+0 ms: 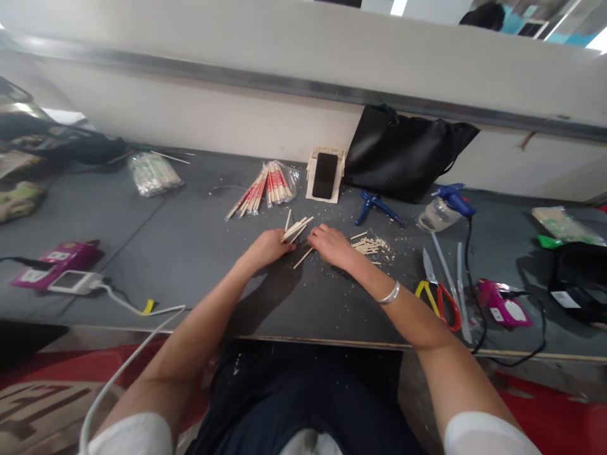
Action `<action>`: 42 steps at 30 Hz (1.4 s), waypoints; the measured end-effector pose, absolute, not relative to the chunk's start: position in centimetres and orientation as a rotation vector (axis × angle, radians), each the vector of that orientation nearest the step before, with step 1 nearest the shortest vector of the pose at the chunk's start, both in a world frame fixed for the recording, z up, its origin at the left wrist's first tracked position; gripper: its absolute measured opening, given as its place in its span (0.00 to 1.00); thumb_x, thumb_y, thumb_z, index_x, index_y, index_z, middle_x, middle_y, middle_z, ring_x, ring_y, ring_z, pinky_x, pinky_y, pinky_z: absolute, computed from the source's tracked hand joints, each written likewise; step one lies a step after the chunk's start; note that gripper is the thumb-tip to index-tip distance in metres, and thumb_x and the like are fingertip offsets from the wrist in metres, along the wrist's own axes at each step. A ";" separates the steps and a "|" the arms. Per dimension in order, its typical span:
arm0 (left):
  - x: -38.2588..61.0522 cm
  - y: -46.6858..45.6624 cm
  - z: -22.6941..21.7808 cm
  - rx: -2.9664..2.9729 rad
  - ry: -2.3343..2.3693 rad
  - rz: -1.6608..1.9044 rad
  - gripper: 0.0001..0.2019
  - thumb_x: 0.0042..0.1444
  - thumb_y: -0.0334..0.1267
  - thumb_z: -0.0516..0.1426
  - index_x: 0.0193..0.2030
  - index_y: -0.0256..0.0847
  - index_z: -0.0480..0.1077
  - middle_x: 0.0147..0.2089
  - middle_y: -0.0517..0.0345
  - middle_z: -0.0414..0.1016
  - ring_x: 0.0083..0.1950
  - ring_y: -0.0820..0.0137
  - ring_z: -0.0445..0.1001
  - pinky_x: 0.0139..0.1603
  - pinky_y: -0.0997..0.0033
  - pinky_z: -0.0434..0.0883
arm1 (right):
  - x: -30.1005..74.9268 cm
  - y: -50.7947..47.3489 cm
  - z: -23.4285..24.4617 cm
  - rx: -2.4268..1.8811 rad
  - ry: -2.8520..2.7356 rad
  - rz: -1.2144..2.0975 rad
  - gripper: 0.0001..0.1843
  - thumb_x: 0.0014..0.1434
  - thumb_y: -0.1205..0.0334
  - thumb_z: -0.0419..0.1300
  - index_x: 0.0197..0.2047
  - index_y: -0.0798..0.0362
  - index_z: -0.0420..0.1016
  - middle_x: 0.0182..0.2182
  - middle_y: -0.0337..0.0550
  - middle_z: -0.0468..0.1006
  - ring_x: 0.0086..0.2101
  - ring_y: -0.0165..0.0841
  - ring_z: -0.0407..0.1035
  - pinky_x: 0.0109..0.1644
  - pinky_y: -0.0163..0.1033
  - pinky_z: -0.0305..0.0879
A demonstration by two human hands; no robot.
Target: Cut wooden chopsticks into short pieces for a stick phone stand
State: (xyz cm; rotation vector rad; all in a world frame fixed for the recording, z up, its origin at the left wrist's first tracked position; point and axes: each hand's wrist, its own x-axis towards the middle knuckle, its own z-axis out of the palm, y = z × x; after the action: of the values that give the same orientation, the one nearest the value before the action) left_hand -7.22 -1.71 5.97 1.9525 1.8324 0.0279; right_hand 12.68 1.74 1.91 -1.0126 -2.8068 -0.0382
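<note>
Over the middle of the grey table, my left hand [272, 248] is closed around a small bunch of pale wooden sticks [298, 229], which poke out past the fingertips. My right hand [329, 243] is just to the right, its fingers curled down at the tabletop. A single wooden stick [302, 258] runs at a slant from under those fingertips, and they appear to pinch its upper end. Beside the right wrist lies a pile of short cut sticks [364, 245] with crumbs and splinters scattered about.
Red-wrapped chopsticks [265, 186], a phone [325, 175] and a black bag [408, 151] are at the back. To the right are a blue clamp [377, 208], a glue gun [453, 197], scissors [439, 291] and glue sticks [461, 284]. A white cable [137, 344] crosses the left front edge.
</note>
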 end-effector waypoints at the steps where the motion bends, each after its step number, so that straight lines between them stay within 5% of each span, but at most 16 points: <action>1: -6.7 -1.1 5.8 1.963 1.813 0.008 0.11 0.58 0.42 0.57 0.42 0.38 0.75 0.40 0.50 0.81 0.43 0.62 0.79 0.42 0.70 0.69 | 12.8 1.6 1.9 -1.006 -2.805 -0.046 0.13 0.65 0.75 0.55 0.37 0.50 0.78 0.38 0.50 0.79 0.41 0.40 0.68 0.39 0.42 0.64; 8: -5.9 -0.6 5.9 1.973 1.644 -0.140 0.05 0.51 0.34 0.56 0.29 0.38 0.73 0.29 0.55 0.75 0.36 0.66 0.76 0.36 0.73 0.65 | 13.8 -0.1 1.4 -1.046 -2.788 -0.105 0.13 0.67 0.74 0.51 0.44 0.53 0.76 0.43 0.53 0.80 0.46 0.43 0.69 0.46 0.44 0.63; 15: -7.4 -3.4 5.9 1.332 1.476 0.298 0.03 0.49 0.35 0.54 0.28 0.42 0.62 0.19 0.68 0.55 0.19 0.77 0.55 0.21 0.76 0.53 | 14.0 -0.1 1.8 -0.805 -2.745 -0.054 0.16 0.66 0.74 0.51 0.47 0.49 0.76 0.42 0.48 0.81 0.47 0.41 0.68 0.52 0.45 0.62; 21: -6.9 -3.7 5.3 1.057 0.947 0.439 0.11 0.50 0.42 0.62 0.35 0.41 0.64 0.23 0.62 0.66 0.20 0.77 0.59 0.16 0.79 0.53 | 14.5 -0.1 1.7 -0.676 -2.582 -0.154 0.15 0.68 0.70 0.53 0.50 0.47 0.76 0.44 0.44 0.80 0.52 0.40 0.66 0.56 0.46 0.61; 27: -6.6 -2.9 5.0 1.112 0.802 0.738 0.14 0.50 0.42 0.67 0.33 0.40 0.66 0.21 0.69 0.62 0.22 0.79 0.63 0.32 0.72 0.75 | 13.9 -0.1 1.6 -0.855 -2.177 -0.104 0.17 0.71 0.65 0.50 0.60 0.47 0.69 0.53 0.47 0.78 0.56 0.41 0.67 0.62 0.51 0.62; 33: -6.7 -2.2 5.6 1.286 0.961 1.082 0.13 0.49 0.39 0.67 0.30 0.41 0.66 0.20 0.69 0.63 0.19 0.78 0.64 0.22 0.77 0.68 | 11.3 0.0 3.2 -0.921 -1.884 0.086 0.29 0.68 0.62 0.51 0.70 0.49 0.53 0.63 0.54 0.69 0.60 0.42 0.65 0.54 0.49 0.73; 38: -7.0 -1.3 4.4 0.967 1.132 1.612 0.20 0.50 0.46 0.66 0.25 0.44 0.58 0.14 0.75 0.50 0.13 0.81 0.50 0.13 0.80 0.55 | 8.1 2.0 4.5 -1.456 -2.047 0.366 0.17 0.66 0.59 0.56 0.56 0.53 0.71 0.49 0.54 0.80 0.50 0.42 0.74 0.52 0.46 0.72; 42: -7.0 -0.7 3.1 0.841 1.177 1.698 0.23 0.49 0.51 0.67 0.25 0.44 0.56 0.13 0.75 0.51 0.12 0.82 0.50 0.13 0.80 0.56 | 6.3 3.0 4.1 -1.779 -2.253 0.538 0.07 0.61 0.61 0.63 0.40 0.55 0.78 0.40 0.57 0.83 0.44 0.46 0.78 0.46 0.45 0.71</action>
State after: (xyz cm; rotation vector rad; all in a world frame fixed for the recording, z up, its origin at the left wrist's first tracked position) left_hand -6.97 -0.73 3.11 0.8414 1.1773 1.6984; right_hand 6.27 2.98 4.11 -1.7785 -2.2534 0.5375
